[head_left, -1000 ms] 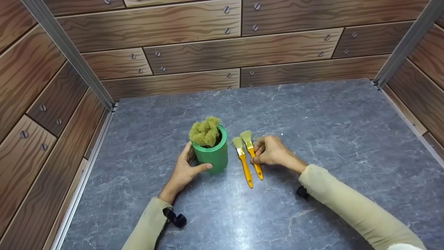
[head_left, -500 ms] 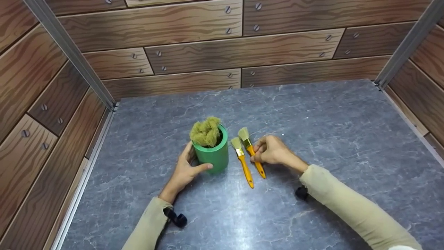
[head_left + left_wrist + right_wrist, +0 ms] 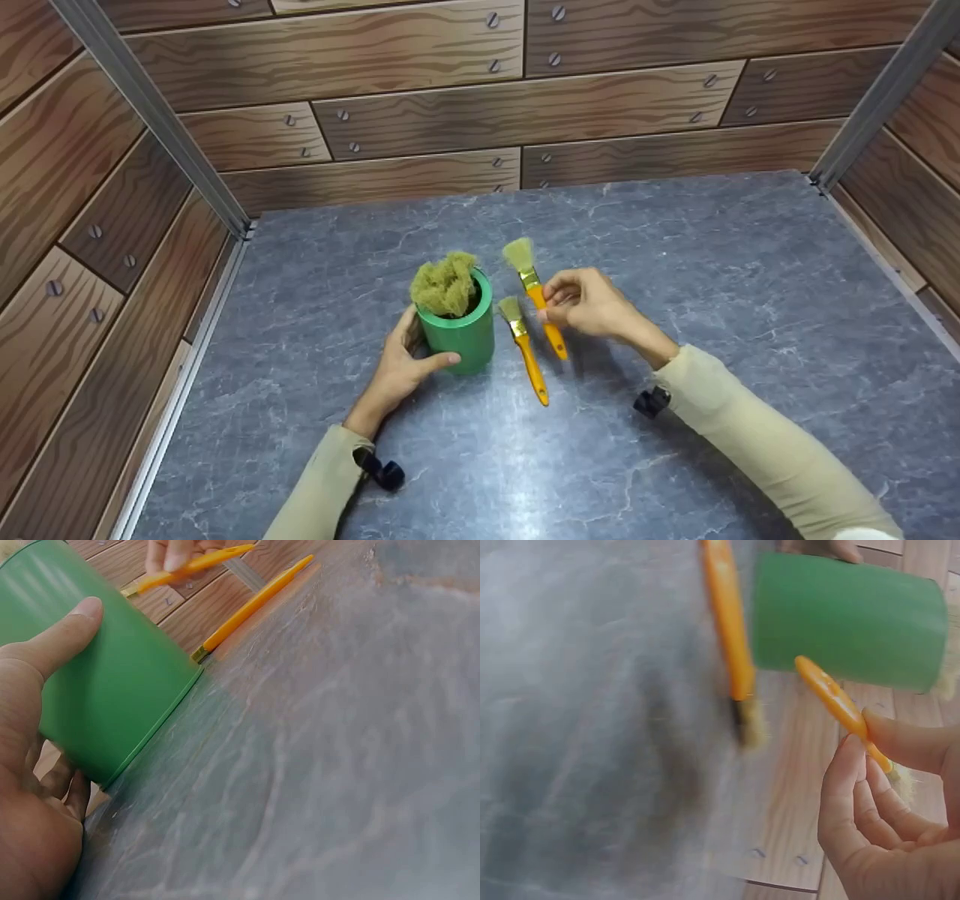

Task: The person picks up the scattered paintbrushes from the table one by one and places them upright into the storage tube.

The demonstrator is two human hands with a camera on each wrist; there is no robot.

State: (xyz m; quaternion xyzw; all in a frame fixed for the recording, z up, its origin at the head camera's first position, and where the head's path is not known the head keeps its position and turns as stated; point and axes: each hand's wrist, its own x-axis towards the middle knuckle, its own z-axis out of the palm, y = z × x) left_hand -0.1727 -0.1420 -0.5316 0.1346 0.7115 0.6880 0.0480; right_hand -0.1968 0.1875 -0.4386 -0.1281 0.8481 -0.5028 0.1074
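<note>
My left hand holds the green cylindrical pot from its left side, thumb across the front and fingers round the back. Shaggy yellow-green fibre sticks out of the pot's mouth. In my right hand, thumb and fingertips pinch the orange handle of a paintbrush, raised off the table with its bristles pointing up and away. A second paintbrush lies on the table between the pot and my right hand. The right wrist view shows the pinched handle between thumb and fingers.
The table has a grey marbled top. Wood-patterned walls enclose its back and sides, with metal posts at the back corners. A black camera mount sits on each wrist.
The right hand has lifted one paintbrush off the table and moved it up and away, apart from the second brush. The left hand and pot stay in place.
</note>
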